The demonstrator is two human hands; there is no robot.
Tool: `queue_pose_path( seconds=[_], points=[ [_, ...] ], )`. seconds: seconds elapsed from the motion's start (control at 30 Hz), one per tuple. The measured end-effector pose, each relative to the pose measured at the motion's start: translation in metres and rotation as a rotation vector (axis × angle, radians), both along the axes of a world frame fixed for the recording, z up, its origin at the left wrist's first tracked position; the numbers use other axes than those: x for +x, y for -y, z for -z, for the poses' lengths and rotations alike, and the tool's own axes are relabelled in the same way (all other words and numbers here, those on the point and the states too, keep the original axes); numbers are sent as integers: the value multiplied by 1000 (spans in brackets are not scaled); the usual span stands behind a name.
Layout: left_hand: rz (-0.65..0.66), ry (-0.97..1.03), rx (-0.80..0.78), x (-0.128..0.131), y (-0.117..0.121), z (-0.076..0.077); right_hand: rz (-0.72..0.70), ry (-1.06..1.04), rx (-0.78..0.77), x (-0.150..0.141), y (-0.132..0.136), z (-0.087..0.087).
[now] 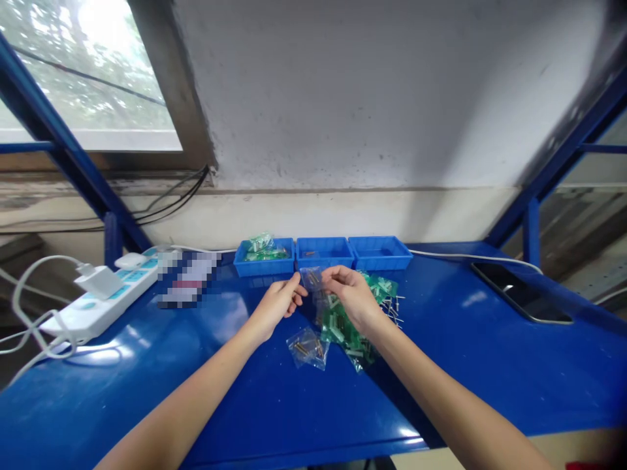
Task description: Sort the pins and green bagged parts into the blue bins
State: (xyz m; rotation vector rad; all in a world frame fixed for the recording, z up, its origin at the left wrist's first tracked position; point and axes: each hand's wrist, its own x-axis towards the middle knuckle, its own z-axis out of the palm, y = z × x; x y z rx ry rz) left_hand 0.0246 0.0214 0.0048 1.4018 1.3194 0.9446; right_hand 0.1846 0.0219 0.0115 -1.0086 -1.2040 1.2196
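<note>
Between my two hands a small clear plastic bag (311,279) is held up, with brass-coloured screws or similar thin pieces showing through it. My left hand (280,304) is closed, its thumb and forefinger at the bag's left edge. My right hand (353,295) pinches the bag's right side. Under and beside my right hand lies a pile of green and clear bags (343,326) with pale plastic pieces, partly hidden by the hand. Nearer to me, clear bags of brass-coloured pieces (308,348) rest on the blue table (235,405).
Along the wall stand a blue bin with green bags (264,266), a middle blue bin (323,261) with a small bag inside, and a right blue bin (381,262). Silver rivet-like pins (393,310) lie right of the pile. A phone (519,292) and a power strip (83,316) flank them.
</note>
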Motion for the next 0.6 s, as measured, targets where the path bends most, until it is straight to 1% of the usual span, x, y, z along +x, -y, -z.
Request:
queue_pose_path(
  seconds=[0.07, 0.13, 0.2, 0.23, 0.3, 0.4, 0.5, 0.53, 0.6],
  points=[
    [16, 124, -80, 1, 2, -2, 52, 107, 120, 0, 2, -1],
    [21, 254, -116, 2, 2, -4, 97, 250, 275, -1, 5, -1],
    [9, 342, -89, 2, 2, -4, 124, 360, 399, -2, 8, 0],
    [2, 354, -55, 1, 2, -4, 131, 404, 442, -3, 10, 1],
    [-16, 285, 62, 0, 1, -2, 143, 492, 495, -4, 11, 4],
    [-45, 19, 357, -2, 2, 0, 145, 573, 472, -4, 12, 5],
    [-5, -219, 708, -3, 6, 1, 135, 533, 369, -4, 12, 2],
    [25, -273, 797, -3, 7, 1, 138, 500, 337, -4, 12, 1],
    [73, -332, 897, -2, 10, 1, 157, 441, 308, -4, 12, -3]
  ],
)
